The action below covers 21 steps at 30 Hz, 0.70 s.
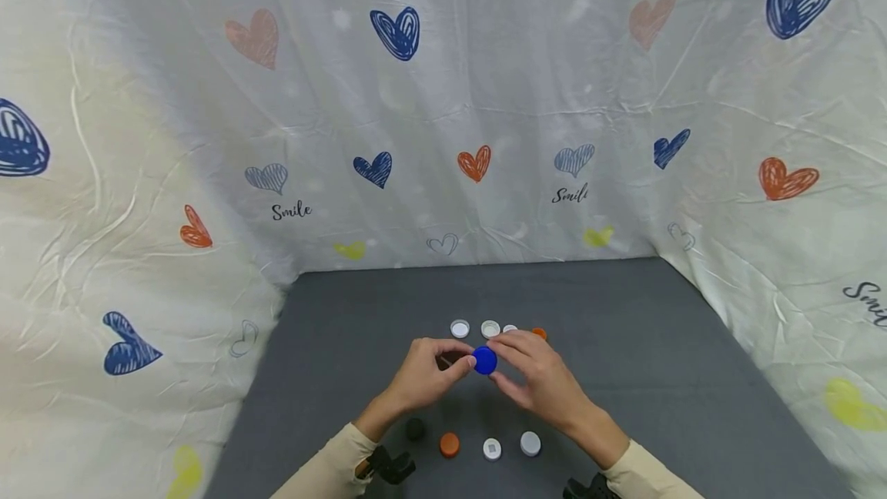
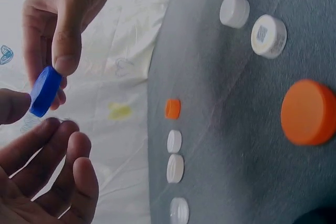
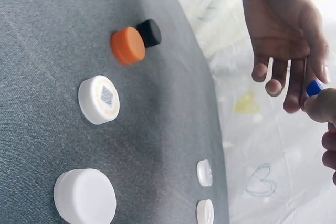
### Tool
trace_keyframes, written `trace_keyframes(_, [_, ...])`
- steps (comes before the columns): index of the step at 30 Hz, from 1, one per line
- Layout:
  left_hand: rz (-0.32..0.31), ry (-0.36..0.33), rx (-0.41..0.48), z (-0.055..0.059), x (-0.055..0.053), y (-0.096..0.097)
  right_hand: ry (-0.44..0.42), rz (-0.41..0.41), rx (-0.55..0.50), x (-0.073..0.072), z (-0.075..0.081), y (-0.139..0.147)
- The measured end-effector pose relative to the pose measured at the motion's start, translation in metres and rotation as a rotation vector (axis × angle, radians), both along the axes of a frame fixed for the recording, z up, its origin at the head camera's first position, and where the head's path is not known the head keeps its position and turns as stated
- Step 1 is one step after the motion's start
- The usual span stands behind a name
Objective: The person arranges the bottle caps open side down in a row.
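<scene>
- Left hand [image 1: 428, 373] and right hand [image 1: 540, 376] pinch the blue cap [image 1: 485, 360], seemingly a handover.
- Near orange cap [image 1: 450, 445]: its seven o'clock.
- Next probably calls for one firm pinch.

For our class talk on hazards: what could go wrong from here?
The blue cap might slip, since fingertips of the right hand hold it by its edge, above the grey surface.

If dropped, it could knock the orange cap below it in the head view.

The left hand might brush the black cap when lowered, as its wrist is close by.
</scene>
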<state>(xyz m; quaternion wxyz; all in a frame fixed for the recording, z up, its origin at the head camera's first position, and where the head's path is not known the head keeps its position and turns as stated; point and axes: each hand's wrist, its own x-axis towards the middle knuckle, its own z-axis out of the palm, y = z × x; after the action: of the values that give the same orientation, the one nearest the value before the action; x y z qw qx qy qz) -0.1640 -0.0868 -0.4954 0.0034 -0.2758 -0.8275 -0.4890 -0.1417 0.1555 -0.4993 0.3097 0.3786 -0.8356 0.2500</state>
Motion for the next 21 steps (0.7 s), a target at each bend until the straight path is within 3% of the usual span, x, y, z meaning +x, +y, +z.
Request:
trace_keyframes(8, [-0.018,0.413,-0.102,0.0012,0.0003,-0.0008,-0.053,-0.017,-0.027,-0.0006,-0.0015,0.0014])
trace_keyframes(11, [-0.028,0.514,-0.154,0.0017,0.0015,0.0002,-0.070,-0.013,-0.035,-0.0006,-0.0007,0.0001])
trace_keyframes(14, [-0.009,0.559,-0.190,0.0031,0.0023,0.0003,-0.082,-0.010,-0.039,-0.0012,0.0014,-0.0021])
trace_keyframes(21, [0.015,0.549,-0.205,0.0066,0.0033,-0.0041,-0.113,-0.007,-0.038,-0.0034,0.0060,-0.0064])
